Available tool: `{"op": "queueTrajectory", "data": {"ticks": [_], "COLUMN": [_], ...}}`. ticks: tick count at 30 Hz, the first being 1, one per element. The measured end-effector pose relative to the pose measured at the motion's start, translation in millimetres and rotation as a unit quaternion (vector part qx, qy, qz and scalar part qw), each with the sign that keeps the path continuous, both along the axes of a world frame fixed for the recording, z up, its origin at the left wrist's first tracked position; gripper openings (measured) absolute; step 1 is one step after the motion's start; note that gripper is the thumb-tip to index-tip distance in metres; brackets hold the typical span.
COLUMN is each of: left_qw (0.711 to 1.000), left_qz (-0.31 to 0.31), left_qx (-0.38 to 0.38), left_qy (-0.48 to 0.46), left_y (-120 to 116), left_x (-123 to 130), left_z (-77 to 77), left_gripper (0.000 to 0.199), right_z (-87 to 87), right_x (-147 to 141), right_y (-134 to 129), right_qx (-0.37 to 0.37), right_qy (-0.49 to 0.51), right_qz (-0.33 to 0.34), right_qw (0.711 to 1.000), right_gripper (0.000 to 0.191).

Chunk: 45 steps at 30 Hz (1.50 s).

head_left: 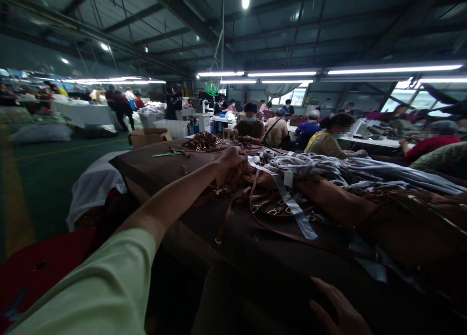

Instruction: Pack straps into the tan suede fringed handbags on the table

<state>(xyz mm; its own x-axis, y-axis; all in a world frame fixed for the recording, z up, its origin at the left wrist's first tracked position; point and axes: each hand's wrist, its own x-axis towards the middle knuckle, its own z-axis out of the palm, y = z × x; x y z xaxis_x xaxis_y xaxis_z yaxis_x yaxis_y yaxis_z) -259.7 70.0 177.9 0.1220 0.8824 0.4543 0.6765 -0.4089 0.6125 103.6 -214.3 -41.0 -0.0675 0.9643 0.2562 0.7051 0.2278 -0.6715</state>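
My left hand (232, 164) reaches forward across the table to a heap of brown straps (224, 191) with small gold-coloured metal fittings. Its fingers are curled closed at the top of this heap, and what they hold is hidden. Low in the view, my right hand (339, 308) lies near the table's front edge, fingers stretched out and apart, holding nothing I can see. Between the hands, long brown straps (257, 218) with gold-coloured hooks lie loose on the dark brown table cover (233, 250). A pale tape strip (292, 203) crosses them.
Bundled grey-white cords (350, 169) and brown pieces (335, 199) cover the right of the table. Another strap pile (204, 141) and a green tool (168, 154) lie at the far left. A cardboard box (149, 136) stands beyond. Several people sit at tables ahead.
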Motion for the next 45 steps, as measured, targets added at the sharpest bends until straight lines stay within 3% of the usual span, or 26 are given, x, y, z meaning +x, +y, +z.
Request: {"op": "queueTrajectory", "data": {"ticks": [2, 4, 5, 8, 9, 12, 14, 17, 19, 21, 25, 27, 31, 33, 35, 37, 40, 45], "left_qw": [0.992, 0.964, 0.947, 0.873, 0.868, 0.885, 0.896, 0.915, 0.899, 0.85, 0.689, 0.653, 0.703, 0.709, 0.715, 0.746, 0.814, 0.881], "left_qz": [-0.099, -0.19, -0.214, -0.377, -0.392, -0.343, -0.304, -0.251, -0.245, -0.227, -0.187, -0.195, -0.179, -0.187, -0.215, -0.239, -0.189, -0.054], "left_qx": [-0.059, -0.152, -0.19, -0.245, -0.232, -0.243, -0.279, -0.282, -0.301, -0.366, -0.498, -0.514, -0.482, -0.463, -0.443, -0.43, -0.414, -0.353], "left_qy": [-0.053, -0.107, -0.146, -0.186, -0.197, -0.2, -0.165, -0.145, -0.201, -0.303, -0.492, -0.52, -0.492, -0.498, -0.497, -0.449, -0.36, -0.31], "left_y": [-26.8, -59.3, -76.1, -122.4, -135.6, -168.9, -188.1, -212.8, -224.2, -231.5, -240.5, -244.2, -249.2, -249.1, -246.0, -238.9, -220.4, -180.7], "left_x": [64.6, 124.2, 147.4, 178.5, 176.8, 155.7, 146.2, 156.0, 173.9, 192.5, 218.3, 227.0, 241.9, 247.6, 250.3, 247.1, 223.7, 142.9], "left_z": [-17.4, -43.1, -56.3, -87.7, -95.1, -114.8, -130.7, -157.7, -172.3, -181.1, -187.0, -189.8, -200.0, -204.7, -206.6, -204.6, -195.4, -185.3], "left_gripper": [0.02, 0.021, 0.025, 0.041, 0.042, 0.043, 0.046, 0.037, 0.032, 0.037, 0.055, 0.059, 0.058, 0.054, 0.049, 0.045, 0.04, 0.035], "right_z": [21.0, 36.9, 42.1, 48.4, 48.3, 46.7, 46.7, 50.3, 54.6, 59.5, 65.2, 63.3, 50.3, 42.2, 35.6, 31.9, 32.1, 34.1], "right_x": [-36.9, -63.7, -70.8, -66.9, -59.6, -35.6, -25.3, -19.8, -17.7, -14.2, -5.6, -3.0, 1.6, 5.5, 10.5, 16.8, 33.1, 78.5], "right_y": [17.4, 37.7, 46.8, 63.2, 64.5, 60.8, 55.9, 48.7, 43.7, 38.3, 27.9, 23.8, 19.5, 21.0, 24.9, 29.6, 34.9, 39.0], "right_qx": [-0.015, -0.021, -0.039, -0.101, -0.119, -0.15, -0.158, -0.18, -0.186, -0.173, -0.165, -0.175, -0.221, -0.235, -0.217, -0.179, -0.127, -0.137], "right_qy": [0.111, 0.243, 0.294, 0.423, 0.46, 0.545, 0.578, 0.597, 0.582, 0.549, 0.501, 0.495, 0.439, 0.401, 0.356, 0.299, 0.241, 0.239], "right_qz": [-0.018, -0.005, -0.031, -0.114, -0.138, -0.182, -0.177, -0.148, -0.15, -0.16, -0.148, -0.147, -0.186, -0.195, -0.207, -0.232, -0.284, -0.321], "right_qw": [0.994, 0.97, 0.954, 0.893, 0.869, 0.805, 0.781, 0.768, 0.777, 0.802, 0.837, 0.838, 0.851, 0.864, 0.885, 0.908, 0.919, 0.906], "right_gripper": [0.059, 0.069, 0.068, 0.062, 0.06, 0.053, 0.047, 0.037, 0.038, 0.042, 0.047, 0.046, 0.049, 0.049, 0.048, 0.047, 0.046, 0.04]}}
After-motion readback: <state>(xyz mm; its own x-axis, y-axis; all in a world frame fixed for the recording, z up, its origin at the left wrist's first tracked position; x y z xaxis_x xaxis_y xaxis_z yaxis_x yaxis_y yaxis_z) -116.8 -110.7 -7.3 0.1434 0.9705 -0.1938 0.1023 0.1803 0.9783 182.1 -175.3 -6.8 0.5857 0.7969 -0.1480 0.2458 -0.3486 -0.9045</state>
